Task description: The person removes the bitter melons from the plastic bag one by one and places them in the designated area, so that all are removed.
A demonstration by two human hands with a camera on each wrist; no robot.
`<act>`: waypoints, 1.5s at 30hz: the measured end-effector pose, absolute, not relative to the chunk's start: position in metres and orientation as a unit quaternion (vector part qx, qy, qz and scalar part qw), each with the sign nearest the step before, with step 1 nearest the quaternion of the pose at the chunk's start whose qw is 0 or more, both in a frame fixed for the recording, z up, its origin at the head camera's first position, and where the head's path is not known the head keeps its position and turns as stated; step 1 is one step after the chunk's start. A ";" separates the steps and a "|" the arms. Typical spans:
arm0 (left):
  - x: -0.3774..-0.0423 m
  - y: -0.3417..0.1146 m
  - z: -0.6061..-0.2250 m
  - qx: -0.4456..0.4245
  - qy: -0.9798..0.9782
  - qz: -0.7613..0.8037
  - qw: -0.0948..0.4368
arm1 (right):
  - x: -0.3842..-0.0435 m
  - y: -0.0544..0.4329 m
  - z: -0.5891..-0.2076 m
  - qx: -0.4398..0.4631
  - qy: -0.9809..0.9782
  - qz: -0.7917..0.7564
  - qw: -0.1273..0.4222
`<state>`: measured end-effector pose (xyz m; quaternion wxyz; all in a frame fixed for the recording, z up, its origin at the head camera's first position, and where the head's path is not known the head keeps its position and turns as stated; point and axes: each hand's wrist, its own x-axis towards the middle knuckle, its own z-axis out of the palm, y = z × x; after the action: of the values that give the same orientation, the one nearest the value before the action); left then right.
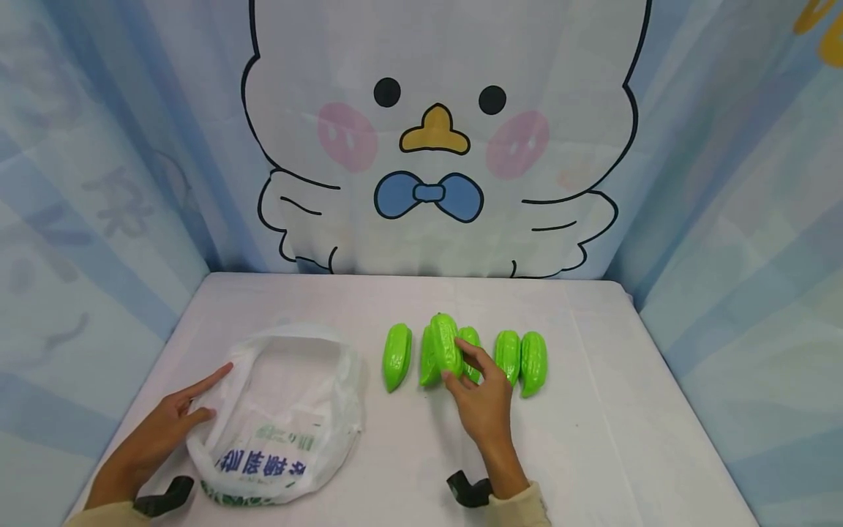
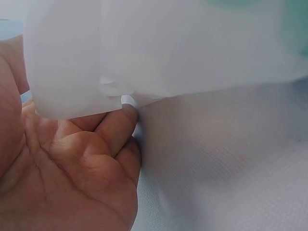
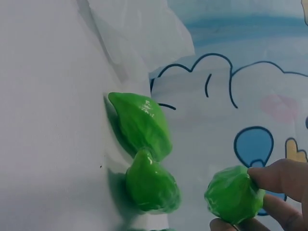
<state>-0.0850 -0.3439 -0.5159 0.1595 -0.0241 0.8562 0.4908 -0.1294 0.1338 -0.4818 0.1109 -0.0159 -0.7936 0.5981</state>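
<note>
Glossy green bitter melons with ridged skins stand out against the white table. My right hand point(image 1: 484, 402) pinches one bitter melon point(image 1: 446, 344) between thumb and fingers, raised off the table in the right wrist view. Behind it, two more bitter melons are partly hidden. A separate bitter melon point(image 1: 396, 357) lies to the left, and a pair, including this bitter melon point(image 1: 533, 364), lies to the right. My left hand point(image 1: 161, 432) touches the left rim of a white plastic bag point(image 1: 352, 410), index finger extended and thumb apart. Bag film covers some of its fingers in the left wrist view.
The bag lies with its mouth spread wide on the left half of the white table point(image 1: 612, 439). A curtain with a cartoon bird point(image 1: 428, 44) hangs behind the table's far edge, and patterned curtains flank both sides. Dark straps cross both wrists.
</note>
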 end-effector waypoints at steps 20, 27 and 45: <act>-0.088 -0.341 -0.516 -0.031 0.845 0.507 0.166 | -0.135 0.185 -0.479 -0.091 -0.817 0.549 0.150; -0.086 -0.343 -0.515 -0.027 0.852 0.495 0.168 | -0.135 0.201 -0.480 -0.115 -0.819 0.540 0.158; -0.085 -0.345 -0.515 -0.019 0.859 0.485 0.163 | -0.138 0.249 -0.487 -0.157 -0.831 0.497 0.195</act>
<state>-0.0848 -0.3447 -0.5148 0.1632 -0.0186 0.8589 0.4851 -0.1379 0.2490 -0.4866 0.1952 -0.1572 -0.8310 0.4966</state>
